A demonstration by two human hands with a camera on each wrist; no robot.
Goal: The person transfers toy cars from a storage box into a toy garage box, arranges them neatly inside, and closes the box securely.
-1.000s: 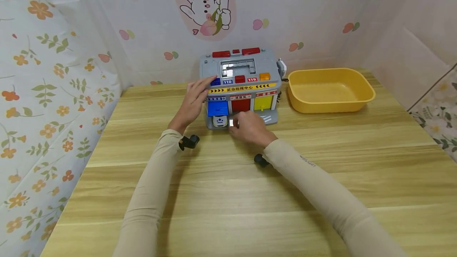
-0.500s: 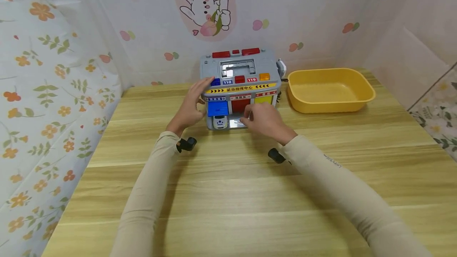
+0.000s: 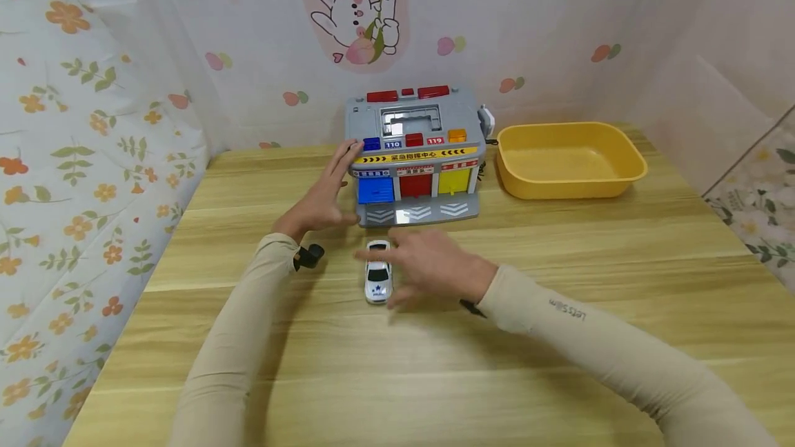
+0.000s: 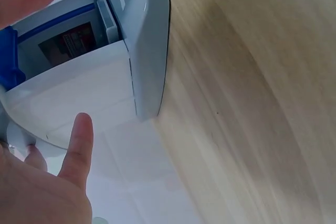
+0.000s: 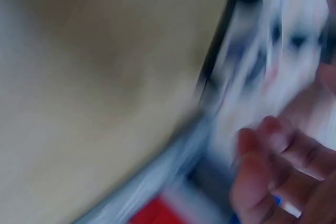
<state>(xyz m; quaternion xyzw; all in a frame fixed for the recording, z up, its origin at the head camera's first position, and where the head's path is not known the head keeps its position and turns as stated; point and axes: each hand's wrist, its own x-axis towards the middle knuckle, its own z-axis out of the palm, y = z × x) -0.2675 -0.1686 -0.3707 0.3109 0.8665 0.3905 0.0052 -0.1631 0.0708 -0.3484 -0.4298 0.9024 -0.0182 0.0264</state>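
A grey toy emergency station (image 3: 459, 112) stands against the back curtain, with blue, red and yellow garage doors; its blue door (image 3: 375, 190) is raised. My left hand (image 3: 319, 202) rests at the station's left end, fingers straight, the index fingertip near its side panel (image 4: 100, 87) in the left wrist view. In front of the station lies a white toy police car (image 3: 377, 288), on the table. Over the car's rear half, my right hand (image 3: 428, 264) spreads its fingers, index and thumb apart. The right wrist view is blurred; contact with the car cannot be made out.
To the right of the station sits a yellow plastic basin (image 3: 571, 188) on the wooden table (image 3: 385, 378). A white part sticks out from the station's right end, close to the basin. Printed curtains (image 3: 248, 102) bound the table behind and at the left.
The police car has come out of the blue doorway onto the table. My right hand has moved down and toward me from the station front. The left hand has shifted slightly lower.
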